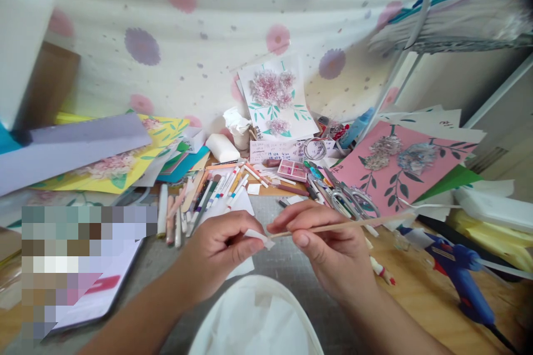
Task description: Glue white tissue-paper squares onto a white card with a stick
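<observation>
Between thumb and fingers, my left hand (pixel 222 247) pinches a small piece of white tissue paper (pixel 260 237). My right hand (pixel 333 244) grips a thin wooden stick (pixel 341 226), which slants out to the right past my knuckles. The stick's left tip meets the tissue, or lies very close to it; I cannot tell which. Below both hands stands a round white container (pixel 204 333) with loose white tissue pieces (pixel 258 316) inside.
Several markers (pixel 229 188) and scissors (pixel 353 199) lie beyond my hands. A blue glue gun (pixel 458 266) rests at right, near a pink flower card (pixel 433 177). At left lies a partly blurred tablet (pixel 100 288). A white flower picture (pixel 272 97) leans at the back.
</observation>
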Demonstrator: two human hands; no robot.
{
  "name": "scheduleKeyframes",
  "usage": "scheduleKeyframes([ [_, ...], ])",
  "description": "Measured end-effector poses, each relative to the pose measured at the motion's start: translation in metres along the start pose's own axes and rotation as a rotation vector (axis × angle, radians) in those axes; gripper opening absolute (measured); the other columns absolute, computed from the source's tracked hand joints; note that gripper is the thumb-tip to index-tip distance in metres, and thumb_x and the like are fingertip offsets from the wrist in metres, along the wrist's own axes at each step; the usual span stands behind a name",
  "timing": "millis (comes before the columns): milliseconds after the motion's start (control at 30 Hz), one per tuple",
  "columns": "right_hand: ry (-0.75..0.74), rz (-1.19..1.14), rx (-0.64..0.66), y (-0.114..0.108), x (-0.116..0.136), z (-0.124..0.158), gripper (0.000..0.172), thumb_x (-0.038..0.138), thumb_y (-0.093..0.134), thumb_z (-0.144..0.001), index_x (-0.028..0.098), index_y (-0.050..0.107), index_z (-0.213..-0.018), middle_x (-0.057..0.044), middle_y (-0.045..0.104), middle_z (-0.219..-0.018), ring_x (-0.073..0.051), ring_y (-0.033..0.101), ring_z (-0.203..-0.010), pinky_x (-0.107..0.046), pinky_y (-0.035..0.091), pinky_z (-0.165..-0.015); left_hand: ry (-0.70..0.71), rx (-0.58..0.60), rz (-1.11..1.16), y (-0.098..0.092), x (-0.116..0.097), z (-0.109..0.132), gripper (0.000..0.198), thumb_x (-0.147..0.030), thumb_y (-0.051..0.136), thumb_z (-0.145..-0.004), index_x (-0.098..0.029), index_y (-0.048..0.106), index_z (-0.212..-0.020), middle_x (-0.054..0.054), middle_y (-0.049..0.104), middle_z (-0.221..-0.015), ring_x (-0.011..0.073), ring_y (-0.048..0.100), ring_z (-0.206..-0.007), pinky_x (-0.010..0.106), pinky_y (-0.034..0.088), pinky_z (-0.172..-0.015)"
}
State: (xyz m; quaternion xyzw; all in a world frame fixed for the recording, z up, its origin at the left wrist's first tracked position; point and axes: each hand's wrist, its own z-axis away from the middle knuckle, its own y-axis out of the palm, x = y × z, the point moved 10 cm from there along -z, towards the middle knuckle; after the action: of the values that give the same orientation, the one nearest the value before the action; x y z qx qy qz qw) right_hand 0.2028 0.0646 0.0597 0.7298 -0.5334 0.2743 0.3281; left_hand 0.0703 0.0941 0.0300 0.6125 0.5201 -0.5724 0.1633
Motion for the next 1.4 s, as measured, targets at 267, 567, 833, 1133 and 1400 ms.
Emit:
scheduleKeyframes([
  [267,-0.006,0.031,0.034,0.004,0.002,-0.001,0.014,0.017,0.070,-0.084,0.027,0.077,-0.091,-0.004,0.076,-0.086,-0.020,0.070,-0.083,-0.035,0.057,-0.076,0.000,0.004,0.007,0.001,-0.003,-0.001,0.018,-0.030,0.063,-0.085,-0.019,0.067,-0.071,0.000,0.062,-0.067,0.0132,0.051,-0.060,0.024,0.040,-0.058],
  [567,0.003,0.035,0.051,0.005,0.003,-0.001,0.015,0.016,0.071,-0.083,0.026,0.077,-0.091,-0.004,0.076,-0.087,-0.019,0.070,-0.083,-0.032,0.057,-0.076,-0.016,0.008,0.025,0.001,0.002,-0.001,0.020,-0.033,0.064,-0.085,-0.020,0.068,-0.070,-0.002,0.061,-0.065,0.0122,0.050,-0.058,0.023,0.038,-0.057],
  [833,-0.002,0.048,0.063,0.005,0.003,0.000,0.015,0.017,0.071,-0.083,0.027,0.077,-0.092,-0.004,0.075,-0.089,-0.020,0.070,-0.085,-0.035,0.056,-0.078,-0.044,0.038,0.020,0.004,0.005,-0.001,0.019,-0.033,0.065,-0.084,-0.019,0.069,-0.071,-0.002,0.060,-0.064,0.0121,0.050,-0.058,0.023,0.038,-0.056],
  [1133,-0.015,0.039,0.084,0.008,0.004,0.000,0.016,0.015,0.070,-0.084,0.026,0.077,-0.094,-0.005,0.075,-0.090,-0.019,0.069,-0.086,-0.033,0.055,-0.078,-0.093,0.078,0.017,0.007,0.012,0.001,0.024,-0.038,0.064,-0.084,-0.018,0.068,-0.071,-0.003,0.056,-0.061,0.0117,0.046,-0.057,0.022,0.035,-0.054],
  [1400,0.002,0.025,0.095,0.008,0.002,0.000,0.018,0.013,0.070,-0.083,0.025,0.077,-0.094,-0.004,0.075,-0.091,-0.019,0.069,-0.086,-0.033,0.055,-0.078,-0.103,0.100,0.025,0.008,0.016,0.002,0.023,-0.036,0.064,-0.084,-0.017,0.068,-0.072,-0.004,0.054,-0.061,0.0105,0.045,-0.058,0.021,0.034,-0.055],
])
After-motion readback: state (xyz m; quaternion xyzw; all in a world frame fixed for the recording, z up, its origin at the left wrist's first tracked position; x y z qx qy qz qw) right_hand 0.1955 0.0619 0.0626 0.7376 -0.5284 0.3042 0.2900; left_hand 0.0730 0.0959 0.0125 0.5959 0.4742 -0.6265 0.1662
